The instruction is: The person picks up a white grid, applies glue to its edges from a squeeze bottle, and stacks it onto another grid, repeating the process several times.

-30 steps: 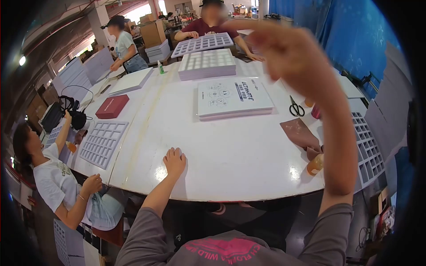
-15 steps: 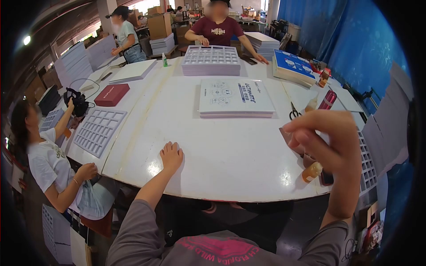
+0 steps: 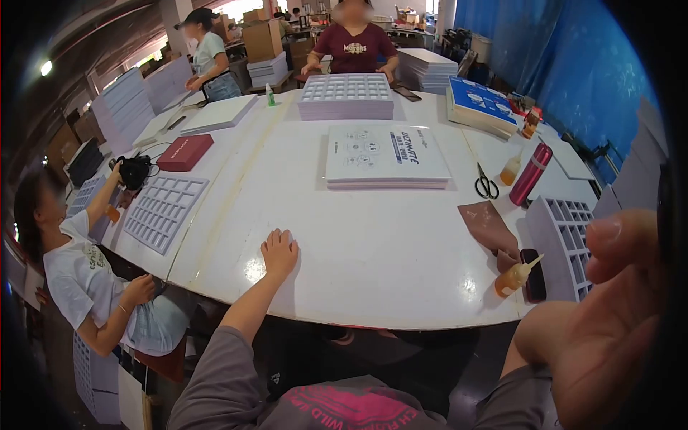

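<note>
My left hand lies palm down on the white table, fingers a little apart, holding nothing. Close to the camera at the lower right, my right hand is raised, its fingertips bent and partly cut off by the dark edge of the view; whether it holds anything is hidden. Near it are a glue bottle, a dark case and a brown cloth. Beyond my left hand sits a stack of printed white sheets.
A gridded tray stack stands in front of a person in maroon. Scissors, a red flask and upright grid trays are on the right. A seated person at left has a gridded tray and a red box nearby.
My right hand has moved right and closer to the camera, uncovering the bottle, cloth and trays. The person in maroon has drawn both hands in towards the tray stack. My left hand stays put.
</note>
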